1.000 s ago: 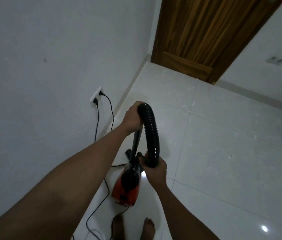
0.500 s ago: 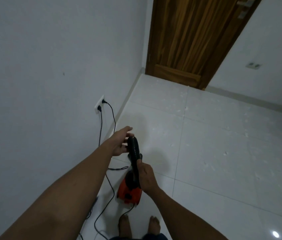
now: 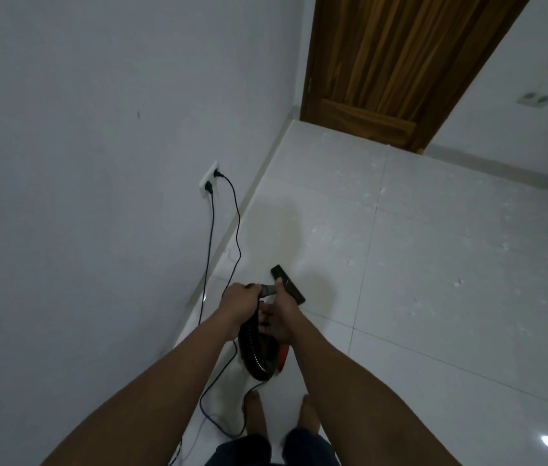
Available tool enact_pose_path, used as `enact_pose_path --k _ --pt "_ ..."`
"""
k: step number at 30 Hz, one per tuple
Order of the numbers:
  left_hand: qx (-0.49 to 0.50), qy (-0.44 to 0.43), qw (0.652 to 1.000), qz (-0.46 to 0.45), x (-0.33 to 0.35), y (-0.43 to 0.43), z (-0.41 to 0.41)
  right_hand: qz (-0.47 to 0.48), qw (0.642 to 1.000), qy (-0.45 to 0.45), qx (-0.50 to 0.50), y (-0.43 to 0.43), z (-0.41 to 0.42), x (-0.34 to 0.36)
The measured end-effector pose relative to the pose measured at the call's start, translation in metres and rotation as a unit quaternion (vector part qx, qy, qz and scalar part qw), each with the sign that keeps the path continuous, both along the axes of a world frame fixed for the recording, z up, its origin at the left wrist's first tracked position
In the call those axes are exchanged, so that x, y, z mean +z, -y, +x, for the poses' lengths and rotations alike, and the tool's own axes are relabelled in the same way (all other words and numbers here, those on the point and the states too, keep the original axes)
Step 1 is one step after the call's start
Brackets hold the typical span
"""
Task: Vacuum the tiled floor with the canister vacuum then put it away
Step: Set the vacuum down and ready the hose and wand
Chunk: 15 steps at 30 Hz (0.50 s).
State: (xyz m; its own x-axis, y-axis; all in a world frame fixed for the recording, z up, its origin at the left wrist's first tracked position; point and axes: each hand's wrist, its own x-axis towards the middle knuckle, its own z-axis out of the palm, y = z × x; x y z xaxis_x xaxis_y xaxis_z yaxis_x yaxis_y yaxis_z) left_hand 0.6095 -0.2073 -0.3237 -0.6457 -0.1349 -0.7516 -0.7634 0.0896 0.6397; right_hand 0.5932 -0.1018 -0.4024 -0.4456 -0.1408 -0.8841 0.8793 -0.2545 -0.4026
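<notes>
Head view looks down on the vacuum point(image 3: 262, 356), a small black and red canister hanging low in front of the person's legs, just above the tiled floor point(image 3: 434, 264) and near the left wall point(image 3: 81, 163). Its long axis runs from the person's feet point(image 3: 255, 415) away toward the door point(image 3: 393, 62), with the nozzle end pointing forward and slightly right. The ribbed black hose point(image 3: 251, 338) curls over the canister's left side. At the front, a flat black floor head point(image 3: 287, 288) lies crosswise, slanting from upper left to lower right.

The left hand point(image 3: 240, 306) is clenched around the hose end where it meets the grey neck of the floor head. The right hand point(image 3: 281, 317) is closed on the same neck from the other side, thumb up against the floor head.

Two black cords point(image 3: 210, 237) run from plugs in a white outlet point(image 3: 208, 183) on the wall, down to the floor and back past the feet. White specks are scattered over the tiles to the right.
</notes>
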Motion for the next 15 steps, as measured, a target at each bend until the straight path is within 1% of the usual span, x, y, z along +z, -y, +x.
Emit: enact_pose_path --k 3,6,9,13,15 --pt "-0.029 -0.017 0.999 -0.031 -0.016 0.001 0.010 -0.009 0.999 0.032 0.033 0.004 -0.012 -0.005" --pt "-0.027 -0.026 0.998 -0.053 -0.024 -0.002 0.015 -0.001 0.998 0.055 0.043 0.010 -0.020 -0.019" --pt "-0.030 -0.030 0.998 -0.055 -0.036 -0.003 0.018 0.040 0.995 0.075 0.059 0.021 -0.027 -0.051" --pt "-0.040 -0.014 0.997 -0.064 -0.046 -0.005 0.017 0.044 0.994 0.103 0.008 0.025 -0.036 -0.063" --pt "-0.046 -0.023 0.995 -0.082 -0.048 -0.008 0.015 0.056 0.992 0.110 -0.013 0.025 -0.041 -0.070"
